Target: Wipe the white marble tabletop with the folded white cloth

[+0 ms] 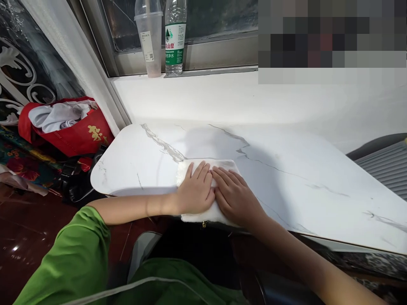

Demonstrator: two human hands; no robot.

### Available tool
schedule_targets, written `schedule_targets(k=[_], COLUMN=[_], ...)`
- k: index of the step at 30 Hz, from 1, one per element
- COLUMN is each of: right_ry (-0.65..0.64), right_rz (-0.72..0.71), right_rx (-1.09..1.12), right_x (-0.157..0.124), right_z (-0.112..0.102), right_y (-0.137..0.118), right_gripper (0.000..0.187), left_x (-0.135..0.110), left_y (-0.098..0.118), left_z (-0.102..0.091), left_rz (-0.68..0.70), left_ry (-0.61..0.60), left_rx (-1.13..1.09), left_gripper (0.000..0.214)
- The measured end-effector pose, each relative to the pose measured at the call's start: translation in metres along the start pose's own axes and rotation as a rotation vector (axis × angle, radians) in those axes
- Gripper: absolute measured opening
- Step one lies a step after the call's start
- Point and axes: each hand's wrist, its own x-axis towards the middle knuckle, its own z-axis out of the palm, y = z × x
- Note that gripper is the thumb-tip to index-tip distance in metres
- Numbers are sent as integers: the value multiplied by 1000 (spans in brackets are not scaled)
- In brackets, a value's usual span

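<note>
A folded white cloth (219,165) is laid on the white marble-patterned bench (286,169), at its near edge and towards its rounded left end. The near border of the cloth is aligned with the bench edge, or projects slightly past it; which cannot be told.

Both hands are placed flat on the cloth, palms down. The left hand (195,192) is set on the left half, fingers extended and close together, pointing away from the body. The right hand (237,197) is set on the right half, fingers extended and angled up-left. The two hands are touching along their inner edges. Nothing is gripped by either hand; both are spread open against the fabric.

A green sleeve (73,258) is worn on the left arm.

Behind the bench a white window sill (222,97) is seen. A clear plastic cup (148,42) and a water bottle (174,42) with a green label are stood on it, just beside each other.

A red bag (79,137) filled with pale fabric is located left of the bench, on the floor
</note>
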Motion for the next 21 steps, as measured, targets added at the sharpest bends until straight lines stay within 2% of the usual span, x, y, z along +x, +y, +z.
schedule_targets(k=[3, 7, 10, 15, 18, 21], right_ry=[9, 1, -22, -71, -62, -40], right_rz=[25, 63, 83, 158, 216, 265], right_rx=[-3, -34, -33, -21, -14, -5], right_x=[-8, 6, 31, 89, 120, 141], right_z=[-5, -3, 6, 28, 42, 51], right_y=[0, 17, 38, 78, 101, 119], right_gripper=[51, 49, 47, 46, 44, 44], left_x=[1, 26, 56, 118, 154, 180], left_y=[6, -1, -18, -58, -79, -93], left_z=[-2, 4, 12, 18, 20, 22], left_rz=[32, 39, 24, -22, -44, -63], left_ry=[-1, -10, 0, -15, -18, -11], left_rx=[-20, -49, -59, -53, -64, -83], left_gripper=[53, 55, 55, 54, 55, 54])
